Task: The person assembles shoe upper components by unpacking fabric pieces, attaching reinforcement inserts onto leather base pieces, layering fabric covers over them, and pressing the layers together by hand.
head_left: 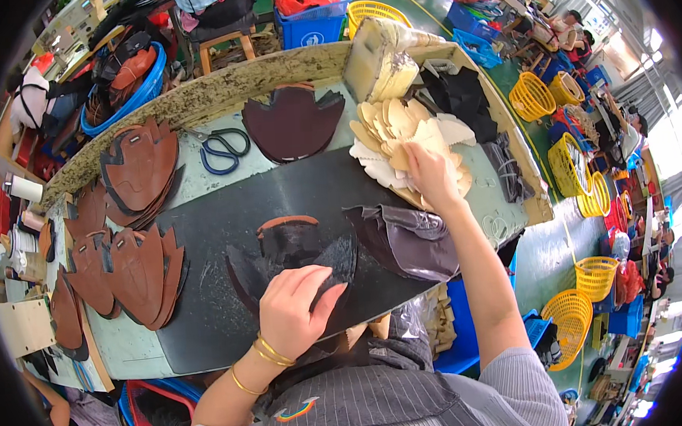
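My left hand (288,312) is held over the near edge of a dark leather shoe upper (292,242), its fingers bent and its thumb apart from them. Nothing shows in its grasp. The upper lies spread with its lining side up on a black mat (199,297), a brown edge at its far end. Out to the right, my right hand (430,173) pinches at the pile of cream shoe-shaped lining pieces (391,133), its fingertips on one of them. Between the hands, a stack of shiny dark purple leather uppers (416,244) lies folded over at the mat's right side.
Brown leather uppers (138,173) lie in stacks on the left. Blue-handled scissors (226,149) and dark maroon uppers (294,123) lie at the back. A raised rim (257,75) borders the table, with a cream container (379,60) at its far right. Yellow baskets (567,328) stand on the floor.
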